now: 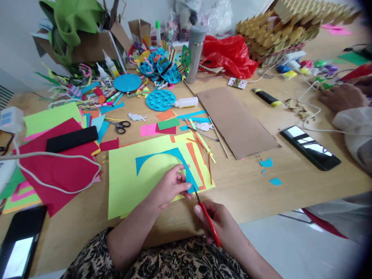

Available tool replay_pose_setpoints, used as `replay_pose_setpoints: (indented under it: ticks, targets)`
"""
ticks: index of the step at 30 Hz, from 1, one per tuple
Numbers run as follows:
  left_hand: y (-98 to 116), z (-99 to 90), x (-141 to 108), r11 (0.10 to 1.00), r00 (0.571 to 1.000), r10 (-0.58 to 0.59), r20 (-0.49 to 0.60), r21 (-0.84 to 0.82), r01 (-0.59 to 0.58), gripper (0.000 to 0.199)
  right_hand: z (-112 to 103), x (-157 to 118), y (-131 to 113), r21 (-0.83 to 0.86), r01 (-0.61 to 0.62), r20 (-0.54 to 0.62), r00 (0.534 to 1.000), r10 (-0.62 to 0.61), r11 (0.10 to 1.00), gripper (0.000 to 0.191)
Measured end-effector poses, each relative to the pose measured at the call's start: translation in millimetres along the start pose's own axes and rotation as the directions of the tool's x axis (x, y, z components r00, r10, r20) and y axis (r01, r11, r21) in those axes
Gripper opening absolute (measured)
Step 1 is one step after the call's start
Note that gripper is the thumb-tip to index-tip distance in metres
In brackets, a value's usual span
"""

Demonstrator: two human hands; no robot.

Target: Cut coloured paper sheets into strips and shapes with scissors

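Note:
A blue paper offcut (180, 156) with a curved inner edge is pinched near its lower right end by my left hand (172, 185). My right hand (216, 221) grips red-handled scissors (209, 224), whose blades meet the blue paper's lower corner just right of my left fingers. Beneath the blue piece lie yellow-green sheets (123, 186), with an orange strip (195, 162) at their right side.
Brown cardboard (235, 120) and a phone (309, 147) lie to the right; another person's hand (344, 95) is beyond. Red paper (58, 166) under a white cable sits left. Black scissors (120, 126), a glue bottle (186, 102) and a grey flask (195, 54) stand or lie farther back.

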State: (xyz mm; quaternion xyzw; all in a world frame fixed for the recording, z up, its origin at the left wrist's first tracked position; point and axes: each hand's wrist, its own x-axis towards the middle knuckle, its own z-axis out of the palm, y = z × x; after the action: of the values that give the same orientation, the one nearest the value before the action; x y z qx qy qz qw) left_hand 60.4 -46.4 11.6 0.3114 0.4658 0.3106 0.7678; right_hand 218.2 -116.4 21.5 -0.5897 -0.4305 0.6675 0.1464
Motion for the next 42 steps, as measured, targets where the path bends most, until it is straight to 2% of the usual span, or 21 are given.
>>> replay_pose_setpoints:
  ticks: [6, 12, 19, 26, 32, 36, 42]
  targets:
    - [1.0, -0.1, -1.7, 1.0, 1.0, 0.009, 0.006, 0.01, -0.009, 0.068, -0.5, -0.4, 0.0, -0.018, 0.029, -0.025, 0.999, -0.029, 0.999, 0.046]
    - [1.8, -0.1, -1.6, 1.0, 1.0, 0.004, 0.022, 0.019, -0.004, 0.066, 1.3, -1.2, 0.0, 0.024, -0.01, -0.016, 1.0, 0.011, 1.0, 0.046]
    - [1.3, -0.9, -1.8, 1.0, 1.0, 0.0, 0.019, 0.023, 0.0, 0.07, 1.1, -0.2, -1.1, -0.004, -0.017, -0.001, 1.0, 0.017, 1.0, 0.05]
    - [1.7, -0.6, -2.4, 1.0, 1.0, -0.005, 0.023, 0.023, 0.005, 0.07, 1.3, 2.3, -2.6, -0.008, 0.028, 0.015, 0.999, -0.028, 1.0, 0.049]
    - [0.9, -0.2, -2.4, 1.0, 1.0, -0.007, 0.028, 0.013, 0.006, 0.07, 3.2, 1.3, -2.2, -0.004, 0.021, -0.009, 1.0, -0.021, 1.0, 0.049]
    - [-1.7, -1.1, -1.0, 0.999, 1.0, 0.013, -0.006, -0.033, -0.013, 0.07, 3.0, 3.0, 0.3, -0.014, 0.039, -0.014, 0.999, -0.039, 0.999, 0.048]
    - [-2.0, -1.9, -0.8, 1.0, 0.999, 0.024, -0.023, 0.011, -0.024, 0.068, 4.3, 3.6, 0.5, -0.018, 0.043, -0.015, 0.999, -0.043, 0.999, 0.05]
